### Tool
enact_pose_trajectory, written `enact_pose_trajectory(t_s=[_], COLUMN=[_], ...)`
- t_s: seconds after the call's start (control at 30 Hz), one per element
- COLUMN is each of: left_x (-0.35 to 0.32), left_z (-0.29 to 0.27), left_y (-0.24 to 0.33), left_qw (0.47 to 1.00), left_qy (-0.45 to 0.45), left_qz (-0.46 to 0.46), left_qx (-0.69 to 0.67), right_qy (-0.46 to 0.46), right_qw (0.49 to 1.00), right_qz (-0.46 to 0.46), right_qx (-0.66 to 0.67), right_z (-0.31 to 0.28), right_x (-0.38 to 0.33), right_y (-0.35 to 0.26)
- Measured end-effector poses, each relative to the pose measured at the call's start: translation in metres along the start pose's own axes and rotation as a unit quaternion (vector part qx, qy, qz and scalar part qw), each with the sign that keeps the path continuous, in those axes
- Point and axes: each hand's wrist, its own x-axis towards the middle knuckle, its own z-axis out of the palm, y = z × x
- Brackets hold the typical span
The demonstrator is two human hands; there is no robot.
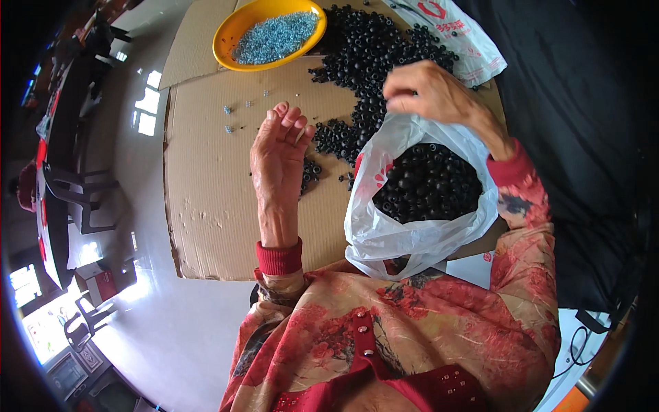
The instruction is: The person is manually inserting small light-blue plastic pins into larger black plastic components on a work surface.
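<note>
My left hand (278,154) is raised over the cardboard with its fingers curled in toward the thumb. Whatever they hold, if anything, is too small to make out. Beyond the bag, my right hand (436,93) hovers at the edge of a large heap of black beads (367,55). Its bent fingers are smeared by motion, so their grip is unclear. A white plastic bag (364,237) stands open in front of me, filled with round black beads (429,182). A small cluster of black beads (311,172) lies next to my left wrist.
A yellow bowl (221,49) of pale blue beads (278,38) sits at the far edge of the cardboard sheet (213,206). Several tiny bead clusters (228,110) lie left of my left hand. A flattened white bag (473,51) is at the far right, beside black cloth (570,137).
</note>
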Motion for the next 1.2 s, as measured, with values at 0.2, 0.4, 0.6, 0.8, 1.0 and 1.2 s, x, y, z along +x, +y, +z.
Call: enact_pose_trajectory(t_s=[0.2, 0.4, 0.6, 0.8, 1.0, 1.2], left_x=[0.000, 0.006, 0.010, 0.012, 0.015, 0.013], left_z=[-0.005, -0.017, -0.025, -0.030, -0.037, -0.028], left_y=[0.000, 0.002, -0.002, -0.006, -0.011, -0.015], left_qw=[1.000, 1.000, 0.998, 0.998, 0.997, 0.994], left_qy=[0.007, 0.030, 0.061, 0.067, 0.068, 0.092], left_qz=[0.005, 0.001, -0.001, -0.006, -0.016, -0.026], left_qx=[0.008, 0.006, 0.000, 0.004, 0.017, 0.055], right_qy=[0.078, 0.040, 0.002, 0.000, -0.062, -0.068], right_qw=[0.989, 0.958, 0.976, 0.997, 0.978, 0.909], right_qz=[0.032, 0.135, 0.167, 0.077, 0.131, 0.156], right_qx=[-0.121, -0.248, -0.140, -0.022, 0.148, 0.380], right_z=[0.056, 0.079, 0.089, 0.094, 0.087, 0.083], right_x=[0.043, 0.067, 0.082, 0.085, 0.091, 0.094], right_y=[0.085, 0.102, 0.096, 0.087, 0.064, 0.054])
